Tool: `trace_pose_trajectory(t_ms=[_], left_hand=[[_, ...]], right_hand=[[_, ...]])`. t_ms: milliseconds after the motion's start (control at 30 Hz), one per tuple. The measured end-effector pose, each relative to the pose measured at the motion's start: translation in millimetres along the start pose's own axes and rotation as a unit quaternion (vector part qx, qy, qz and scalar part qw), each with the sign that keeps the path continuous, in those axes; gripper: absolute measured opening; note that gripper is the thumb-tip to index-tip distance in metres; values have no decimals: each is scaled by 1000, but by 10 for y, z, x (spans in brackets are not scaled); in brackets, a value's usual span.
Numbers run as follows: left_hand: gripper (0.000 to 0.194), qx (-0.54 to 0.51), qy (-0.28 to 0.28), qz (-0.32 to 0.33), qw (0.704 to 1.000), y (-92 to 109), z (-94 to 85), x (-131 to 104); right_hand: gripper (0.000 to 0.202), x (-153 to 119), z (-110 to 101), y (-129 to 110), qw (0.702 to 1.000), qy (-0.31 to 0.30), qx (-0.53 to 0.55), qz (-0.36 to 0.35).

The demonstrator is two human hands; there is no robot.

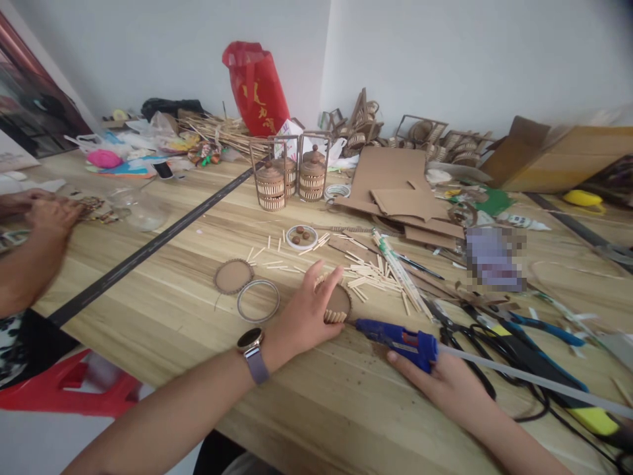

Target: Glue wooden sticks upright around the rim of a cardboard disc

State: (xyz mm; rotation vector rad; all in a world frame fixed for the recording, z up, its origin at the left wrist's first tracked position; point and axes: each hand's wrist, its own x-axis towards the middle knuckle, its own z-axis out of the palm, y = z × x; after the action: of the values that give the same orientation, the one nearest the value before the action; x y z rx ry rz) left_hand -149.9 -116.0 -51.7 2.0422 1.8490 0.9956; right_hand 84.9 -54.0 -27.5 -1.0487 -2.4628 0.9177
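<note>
My left hand [297, 316], with a watch on its wrist, spans a round cardboard base [340, 300]. Its thumb lies along the near rim and its fingers arch over the far side, hiding the left part. Short wooden sticks [335, 316] stand in a row on the near rim. In my right hand [452, 382] is a blue hot glue gun [398, 340], its nozzle close to that rim and a long glue stick [534, 379] running from its back. To the left lie a second round base [233, 276] and a pale ring [258, 301].
Loose sticks [376, 274] and a dish of brown beads [301, 237] lie beyond. Scissors [448, 320], pliers [544, 328] and cords crowd the right. Small lidded baskets [271, 187] and cardboard [390, 175] stand behind. Another person's hands [49, 211] work at the left.
</note>
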Motion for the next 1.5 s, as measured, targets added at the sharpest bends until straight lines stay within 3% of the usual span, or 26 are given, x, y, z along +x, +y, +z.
trace_pose_trajectory(t_ms=[1500], left_hand=[[100, -10, 1, 7, 1000, 0, -4, -4]], right_hand=[[40, -7, 40, 38, 999, -3, -5, 39]])
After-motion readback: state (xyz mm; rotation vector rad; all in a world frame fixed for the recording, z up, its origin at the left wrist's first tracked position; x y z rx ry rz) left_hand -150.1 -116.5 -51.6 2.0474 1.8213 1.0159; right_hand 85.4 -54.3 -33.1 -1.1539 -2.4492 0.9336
